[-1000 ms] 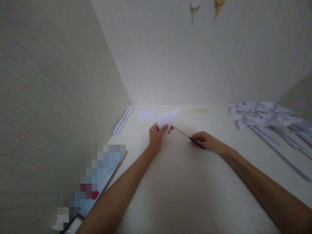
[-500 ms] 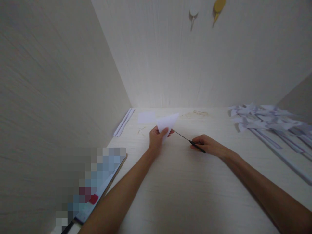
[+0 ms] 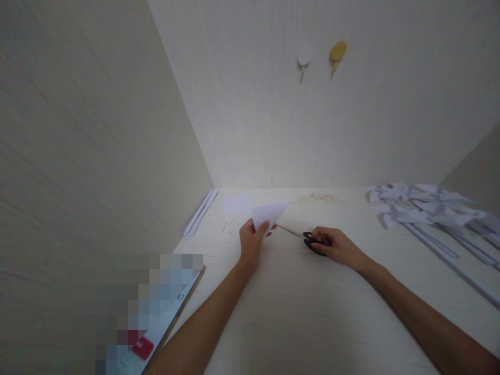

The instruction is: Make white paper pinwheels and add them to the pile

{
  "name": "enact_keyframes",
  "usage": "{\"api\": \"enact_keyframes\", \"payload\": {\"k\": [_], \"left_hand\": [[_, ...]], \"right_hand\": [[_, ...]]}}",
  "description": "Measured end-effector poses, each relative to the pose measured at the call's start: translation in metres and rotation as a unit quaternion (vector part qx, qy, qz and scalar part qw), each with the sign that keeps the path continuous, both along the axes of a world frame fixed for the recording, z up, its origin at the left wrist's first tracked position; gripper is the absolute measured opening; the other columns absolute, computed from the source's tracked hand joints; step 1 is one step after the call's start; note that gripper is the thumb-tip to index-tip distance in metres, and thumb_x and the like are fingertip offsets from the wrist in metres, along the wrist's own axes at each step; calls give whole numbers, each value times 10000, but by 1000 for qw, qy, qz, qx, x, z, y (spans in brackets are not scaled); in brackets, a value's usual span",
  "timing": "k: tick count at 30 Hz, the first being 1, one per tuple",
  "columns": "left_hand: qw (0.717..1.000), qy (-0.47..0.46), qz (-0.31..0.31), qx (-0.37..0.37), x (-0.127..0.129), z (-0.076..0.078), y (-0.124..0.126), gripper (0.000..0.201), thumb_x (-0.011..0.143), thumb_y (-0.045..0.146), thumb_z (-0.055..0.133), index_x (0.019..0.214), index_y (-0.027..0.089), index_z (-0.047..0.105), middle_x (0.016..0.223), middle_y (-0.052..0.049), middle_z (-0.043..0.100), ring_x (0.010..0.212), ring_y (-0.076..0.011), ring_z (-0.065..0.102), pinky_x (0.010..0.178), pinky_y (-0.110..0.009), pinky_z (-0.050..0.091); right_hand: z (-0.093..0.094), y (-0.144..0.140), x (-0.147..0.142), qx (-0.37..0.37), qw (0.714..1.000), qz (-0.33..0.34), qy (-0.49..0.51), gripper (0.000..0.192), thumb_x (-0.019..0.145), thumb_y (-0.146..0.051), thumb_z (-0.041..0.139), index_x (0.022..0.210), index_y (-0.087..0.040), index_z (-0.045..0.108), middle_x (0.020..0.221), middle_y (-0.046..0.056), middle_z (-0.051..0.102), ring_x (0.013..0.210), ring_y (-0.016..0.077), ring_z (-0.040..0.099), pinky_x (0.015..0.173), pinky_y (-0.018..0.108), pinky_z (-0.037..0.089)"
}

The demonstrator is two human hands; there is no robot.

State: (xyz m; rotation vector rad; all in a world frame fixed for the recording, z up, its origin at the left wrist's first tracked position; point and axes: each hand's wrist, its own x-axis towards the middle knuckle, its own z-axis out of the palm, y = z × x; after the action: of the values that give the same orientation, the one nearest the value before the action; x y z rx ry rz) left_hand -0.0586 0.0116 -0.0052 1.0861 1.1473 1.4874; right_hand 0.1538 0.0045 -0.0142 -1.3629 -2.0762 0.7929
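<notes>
- Left hand raised just above the desk, grip pinched on the near corner of a folded white paper triangle, thumb on top.
- Paper triangle held at mid-scene, broad edge pointing right and far, tilted clear of the desk surface.
- Right hand just to the right, grip closed through the black handles of a pair of scissors.
- Scissor blades pointing left toward the paper, tips reaching the triangle's lower edge beside the left thumb; blades too thin and blurred to tell whether parted or together.
- Small white paper square lying flat on the desk, just beyond the left hand.
- Bundle of rolled white paper sticks lying along the left wall, far-left on the desk.
- Heap of white paper pinwheels on long sticks spread over the far-right of the desk, well apart from both hands.
- Faint scraps and smudges on the desk near the back wall.
- White wall hook and yellow wall hook side by side high on the back wall.
- Flat card with a red patch at the near-left desk edge, largely pixelated.
</notes>
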Motion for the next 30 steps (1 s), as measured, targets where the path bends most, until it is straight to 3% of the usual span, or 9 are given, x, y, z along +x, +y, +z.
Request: {"api": "enact_keyframes", "payload": {"k": [6, 11, 15, 18, 23, 30], "left_hand": [[997, -51, 54, -20, -4, -1, 4, 333, 605, 340, 638, 831, 101, 585, 777, -89, 660, 686, -172, 628, 596, -258, 466], [999, -25, 32, -28, -3, 2, 1, 316, 597, 341, 649, 796, 101, 594, 700, -78, 661, 633, -174, 627, 568, -262, 467], [1000, -11, 14, -26, -3, 0, 1, 292, 598, 341, 649, 768, 109, 598, 663, -63, 657, 604, -173, 623, 551, -262, 463], [1000, 0, 1, -24, -3, -1, 1, 271, 607, 332, 644, 757, 112, 599, 644, -53, 652, 593, -167, 620, 540, -253, 458], [999, 13, -3, -30, -2, 0, 1, 273, 593, 324, 652, 749, 106, 601, 632, -60, 652, 552, -166, 613, 515, -251, 452], [999, 39, -3, -20, -2, 0, 0, 261, 604, 322, 637, 760, 114, 606, 624, -58, 646, 567, -161, 597, 503, -243, 436]], "right_hand": [[1, -2, -3, 34, 997, -1, -63, 171, 701, -354, 487, 642, -195, 468, 552, -33, 455, 507, 105, 390, 478, 223, 257], [-7, 4, 3, 85, 984, -142, -72, 193, 688, -390, 506, 701, -199, 528, 599, 10, 556, 540, 147, 469, 501, 251, 307], [-15, 9, 12, 147, 961, -224, -65, 221, 706, -318, 489, 820, -158, 589, 769, 76, 604, 692, 200, 536, 629, 308, 395], [-16, 10, 14, 172, 955, -226, -89, 243, 727, -264, 466, 866, -126, 610, 803, 98, 584, 736, 213, 542, 687, 324, 411], [-18, 11, 13, 181, 953, -210, -125, 246, 758, -220, 417, 830, -135, 636, 787, 94, 536, 681, 197, 540, 645, 319, 423], [-17, 11, 13, 208, 949, -224, -81, 210, 755, -216, 428, 808, -156, 622, 806, 85, 504, 686, 184, 527, 655, 313, 418]]}}
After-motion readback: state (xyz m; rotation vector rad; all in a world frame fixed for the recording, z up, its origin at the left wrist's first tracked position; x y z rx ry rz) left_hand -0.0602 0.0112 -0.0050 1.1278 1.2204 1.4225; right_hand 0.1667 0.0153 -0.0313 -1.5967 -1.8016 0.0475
